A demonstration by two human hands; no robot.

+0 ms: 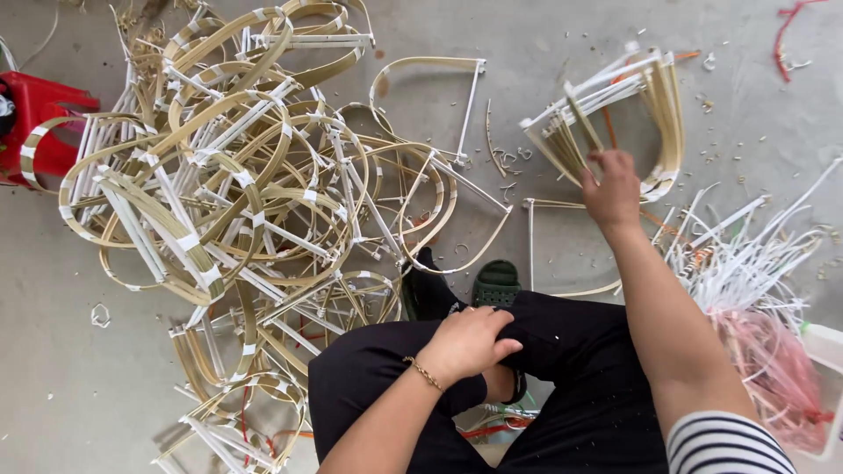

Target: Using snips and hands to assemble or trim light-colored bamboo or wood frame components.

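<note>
My right hand [612, 189] reaches forward and grips the near edge of a stack of curved bamboo frames [654, 105] bound with white strips, lying on the concrete floor at the upper right. My left hand [472, 341] rests on my knee with its fingers curled loosely, holding nothing; a thin gold bracelet sits at its wrist. I sit with my legs crossed in black trousers [580, 369]. One more half-round frame [430, 96] lies alone just left of the stack.
A big tangled heap of the same bent bamboo frames [237, 184] covers the floor to my left. A bundle of white and pink plastic strips [755, 298] lies at my right. A red plastic stool [35, 123] stands at the far left. A dark green sandal [497, 283] is by my knee.
</note>
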